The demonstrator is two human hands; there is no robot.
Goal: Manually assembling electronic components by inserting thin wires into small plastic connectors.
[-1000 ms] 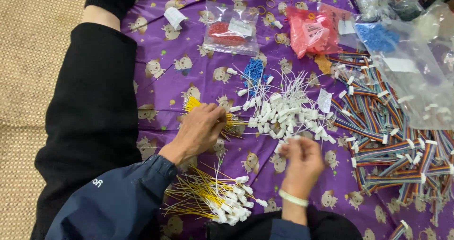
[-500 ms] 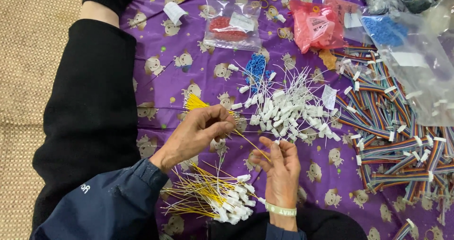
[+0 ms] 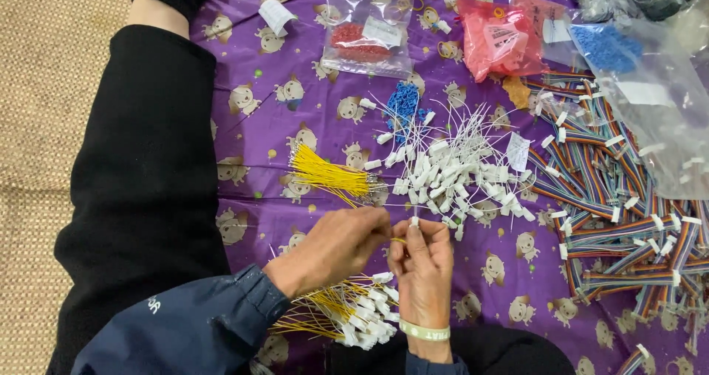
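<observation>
Underneath everything, purple cartoon-print cloth (image 3: 295, 220) spread from centre to the 3 o'clock edge, woven tan mat (image 3: 44, 124) along the 9 o'clock side. Black trouser leg (image 3: 148, 168) stretched from 11 o'clock down to 7 o'clock, meeting a navy sleeve (image 3: 185, 331) at the bottom. Rainbow ribbon cables (image 3: 620, 220) with white ends heaped at 3 to 4 o'clock, partly under a clear plastic bag (image 3: 650, 101) at 2 o'clock. Heap of white connectors with thin white wires (image 3: 458, 172) just right of centre. Finished bundle of yellow wires with white plugs (image 3: 347, 316) at 6 o'clock, tucked below the wrists. Left hand (image 3: 336, 246) at 6 o'clock, fingers closed narrow on a thin yellow wire (image 3: 399, 240), fingertips touching those of the other hand. Right hand (image 3: 425, 264) just beside it, thumb and fingers pinched on a small white connector (image 3: 414, 221) held upright at the fingertips, pale wristband (image 3: 425, 332) around the wrist. Red bag (image 3: 498, 39) at 1 o'clock, clear bag of red beads (image 3: 365, 39) at 12 o'clock. Loose bunch of bare yellow wires (image 3: 325, 175) at 10 o'clock from the hands, well apart from them. Small pile of blue pieces (image 3: 402, 101) just above centre.
</observation>
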